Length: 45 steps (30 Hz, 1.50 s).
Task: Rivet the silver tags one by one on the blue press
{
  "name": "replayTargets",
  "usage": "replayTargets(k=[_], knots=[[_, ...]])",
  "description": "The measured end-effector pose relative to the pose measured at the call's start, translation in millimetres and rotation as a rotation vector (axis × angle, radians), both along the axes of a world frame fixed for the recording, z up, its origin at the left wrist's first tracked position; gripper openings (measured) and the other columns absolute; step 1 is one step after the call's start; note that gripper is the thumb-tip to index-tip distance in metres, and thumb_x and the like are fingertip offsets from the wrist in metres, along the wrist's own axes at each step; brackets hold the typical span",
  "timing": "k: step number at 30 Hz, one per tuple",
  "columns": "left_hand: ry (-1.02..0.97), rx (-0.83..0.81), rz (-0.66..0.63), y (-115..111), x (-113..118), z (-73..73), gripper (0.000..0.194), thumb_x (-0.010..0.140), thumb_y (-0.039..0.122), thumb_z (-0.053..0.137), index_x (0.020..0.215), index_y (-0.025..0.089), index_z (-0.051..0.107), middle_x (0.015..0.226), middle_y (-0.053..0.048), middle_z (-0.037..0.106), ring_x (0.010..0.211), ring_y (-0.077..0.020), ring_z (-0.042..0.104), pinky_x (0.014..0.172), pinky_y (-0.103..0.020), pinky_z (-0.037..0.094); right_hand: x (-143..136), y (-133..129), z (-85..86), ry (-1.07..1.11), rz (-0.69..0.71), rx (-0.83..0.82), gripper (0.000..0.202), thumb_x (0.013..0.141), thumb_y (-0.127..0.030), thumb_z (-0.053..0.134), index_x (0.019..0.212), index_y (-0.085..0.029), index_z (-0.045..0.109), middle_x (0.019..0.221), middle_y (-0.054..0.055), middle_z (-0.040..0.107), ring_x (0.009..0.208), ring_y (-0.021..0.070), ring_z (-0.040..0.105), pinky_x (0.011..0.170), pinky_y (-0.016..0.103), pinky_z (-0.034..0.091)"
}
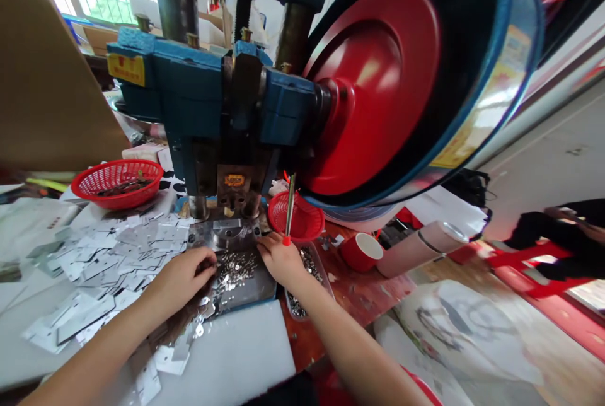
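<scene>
My left hand [195, 273] rests at the left side of the press's metal bed [250, 295], its fingers curled in; what they hold, if anything, is too small to tell. Many tiny shiny metal pieces [234, 269] lie on the bed between my hands. At the bed's right edge, by the die block [227, 236], is my right hand [282, 259], with a thin metal rod with a red end [290, 210] standing up at it. Its fingertips are partly hidden, so its grip is unclear. Flat metal plates [127, 255] lie heaped beyond my left hand.
The blue press [193, 91] with its large red wheel [378, 91] rises ahead. Red baskets [118, 184] [302, 217] flank it. A plastic tub [326, 280], a red cup [362, 251] and a pink bottle [420, 248] stand right. Another person's dark-clad legs [543, 236] are at far right.
</scene>
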<state>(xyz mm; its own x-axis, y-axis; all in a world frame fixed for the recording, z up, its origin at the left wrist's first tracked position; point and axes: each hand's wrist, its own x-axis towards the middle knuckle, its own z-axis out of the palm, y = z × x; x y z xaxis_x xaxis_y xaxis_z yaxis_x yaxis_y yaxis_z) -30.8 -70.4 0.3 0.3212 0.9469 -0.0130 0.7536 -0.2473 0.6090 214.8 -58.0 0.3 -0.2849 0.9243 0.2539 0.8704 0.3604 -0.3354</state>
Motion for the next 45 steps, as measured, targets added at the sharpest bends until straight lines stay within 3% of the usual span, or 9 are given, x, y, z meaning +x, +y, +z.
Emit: replayTargets(k=[3,9,16,19,22,28,36,42,45], knots=[[-0.077,0.109,0.035,-4.6,-2.4,-2.0,0.032,0.085,0.032,0.043,0.113,0.028,0.059,0.103,-0.001,0.067,0.094,-0.0198,0.062,0.082,-0.031,0.047,-6.8,8.4,-1.2,-0.143,0.041,0.035,0.026,0.091,-0.027,0.049,0.111,-0.024,0.065,0.096,0.005,0.064,0.089,0.0196,0.057,0.081,0.03,0.044],[-0.091,0.205,0.089,-8.6,-8.5,-2.3,0.025,0.086,0.036,0.043,0.097,0.026,0.064,0.099,-0.001,0.067,0.092,-0.0201,0.063,0.081,-0.031,0.049,-6.1,9.4,-5.5,-0.204,0.062,0.063,0.021,0.091,-0.028,0.05,0.105,-0.025,0.066,0.097,0.004,0.062,0.09,0.0192,0.055,0.08,0.03,0.041],[-0.198,0.2,0.194,-7.6,-11.3,-2.8,0.029,0.085,0.043,0.047,0.101,0.027,0.063,0.104,-0.001,0.068,0.096,-0.0204,0.063,0.081,-0.03,0.049,-10.9,6.3,-5.3,-0.199,0.067,0.093,0.014,0.089,-0.022,0.054,0.084,-0.024,0.067,0.087,0.002,0.064,0.086,0.018,0.052,0.08,0.031,0.037],[-0.244,0.139,0.274,-3.5,-13.4,4.8,0.03,0.081,0.048,0.05,0.094,0.025,0.066,0.096,-0.001,0.07,0.087,-0.0203,0.065,0.075,-0.029,0.051,-19.9,11.7,2.1,-0.081,0.074,0.133,0.013,0.089,-0.019,0.053,0.086,-0.022,0.066,0.087,0.003,0.063,0.085,0.0171,0.052,0.08,0.03,0.037],[-0.293,0.095,0.313,4.8,-15.0,15.4,0.034,0.079,0.049,0.051,0.099,0.025,0.066,0.096,-0.001,0.071,0.085,-0.0206,0.065,0.075,-0.03,0.051,-36.3,26.0,11.4,0.052,0.029,0.167,0.012,0.089,-0.021,0.053,0.089,-0.02,0.066,0.088,0.003,0.063,0.086,0.017,0.053,0.078,0.029,0.037],[-0.299,0.007,0.329,24.8,-15.3,25.5,0.033,0.076,0.048,0.054,0.097,0.024,0.067,0.093,0.0,0.072,0.085,-0.0211,0.064,0.076,-0.031,0.049,-64.2,46.9,19.2,0.016,-0.018,0.18,0.013,0.087,-0.026,0.056,0.085,-0.024,0.069,0.086,0.001,0.064,0.087,0.0179,0.053,0.076,0.03,0.036],[-0.397,0.032,0.348,43.1,-4.4,24.3,0.035,0.074,0.047,0.056,0.094,0.021,0.067,0.092,-0.003,0.072,0.087,-0.0227,0.064,0.075,-0.032,0.048,-51.3,34.3,22.1,0.009,0.188,0.299,0.02,0.089,-0.034,0.052,0.095,-0.027,0.07,0.095,0.002,0.064,0.093,0.02,0.05,0.092,0.039,0.033],[-0.386,0.053,0.33,55.3,13.6,21.4,0.032,0.075,0.044,0.054,0.091,0.02,0.068,0.09,-0.004,0.073,0.086,-0.0226,0.065,0.078,-0.032,0.048,-48.5,42.2,18.2,0.328,0.121,0.223,0.02,0.089,-0.023,0.051,0.094,-0.023,0.07,0.096,0.003,0.066,0.092,0.0169,0.055,0.085,0.032,0.041],[-0.352,0.069,0.335,59.1,20.1,19.1,0.03,0.075,0.042,0.053,0.09,0.021,0.069,0.093,-0.004,0.073,0.09,-0.0239,0.065,0.081,-0.033,0.047,-46.8,40.5,15.9,0.314,0.109,0.232,0.019,0.087,-0.022,0.054,0.095,-0.025,0.071,0.098,0.003,0.066,0.095,0.0188,0.055,0.089,0.035,0.04]])
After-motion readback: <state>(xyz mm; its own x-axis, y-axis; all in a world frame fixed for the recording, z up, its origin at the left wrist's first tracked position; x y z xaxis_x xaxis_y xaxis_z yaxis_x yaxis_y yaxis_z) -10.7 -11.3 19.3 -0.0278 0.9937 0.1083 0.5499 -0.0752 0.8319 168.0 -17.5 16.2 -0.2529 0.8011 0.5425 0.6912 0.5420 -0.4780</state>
